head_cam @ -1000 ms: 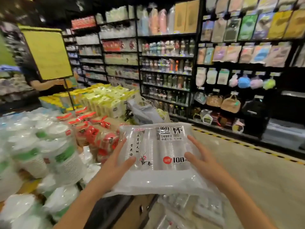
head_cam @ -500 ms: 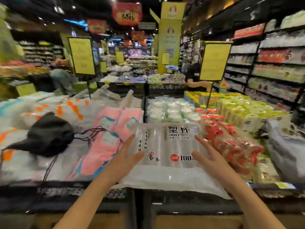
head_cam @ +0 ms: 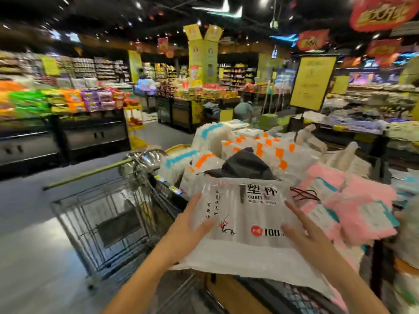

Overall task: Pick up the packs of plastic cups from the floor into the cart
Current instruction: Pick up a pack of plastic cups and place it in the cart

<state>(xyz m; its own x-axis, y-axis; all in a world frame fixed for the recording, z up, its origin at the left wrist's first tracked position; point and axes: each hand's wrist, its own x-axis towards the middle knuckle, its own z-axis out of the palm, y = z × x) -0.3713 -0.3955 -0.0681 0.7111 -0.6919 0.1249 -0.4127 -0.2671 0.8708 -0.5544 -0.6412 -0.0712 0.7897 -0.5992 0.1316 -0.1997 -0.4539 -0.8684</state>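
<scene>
Head view: left hand (head_cam: 192, 225), right hand (head_cam: 305, 234) clasp cup pack (head_cam: 244, 214) (fingers splayed).

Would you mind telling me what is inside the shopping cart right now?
The shopping cart basket shows mostly bare wire mesh with a dark panel; its lower right corner is hidden behind the left hand and pack of plastic cups.

The clear pack of plastic cups (head_cam: 244, 214) carries the only print that reads well. Across its upper middle stand two large black characters, 塑杯, with the Latin word "SUBEI" just beneath and a line of smaller characters under that, too blurred to read. Down its left side run columns of small brush-style characters above a flower drawing. Near its lower edge a red round badge sits beside the number "100". The yellow sign board (head_cam: 311, 81) and the red hanging banners (head_cam: 383, 10) are illegible.
</scene>
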